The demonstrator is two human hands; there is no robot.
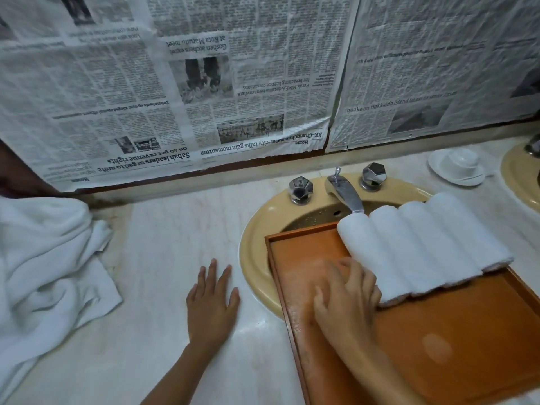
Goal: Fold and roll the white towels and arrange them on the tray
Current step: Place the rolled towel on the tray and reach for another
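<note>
Newspaper sheets (204, 83) cover the wall behind a pale marble counter (163, 235) with a yellow sink (254, 258) set into it. An orange wooden tray (453, 331) lies across the sink, and a row of rolled white towels (423, 247) sits side by side at its far end, the leftmost roll just under the chrome faucet (346, 194). The right hand (344, 296) rests on the tray floor against that roll with its fingers bent; whether it grips the cloth cannot be told. The left hand (211, 302) lies flat and spread on the counter. A heap of unfolded white towels (49, 258) lies far left, and an upturned cup on a saucer (457, 166) stands far right.
</note>
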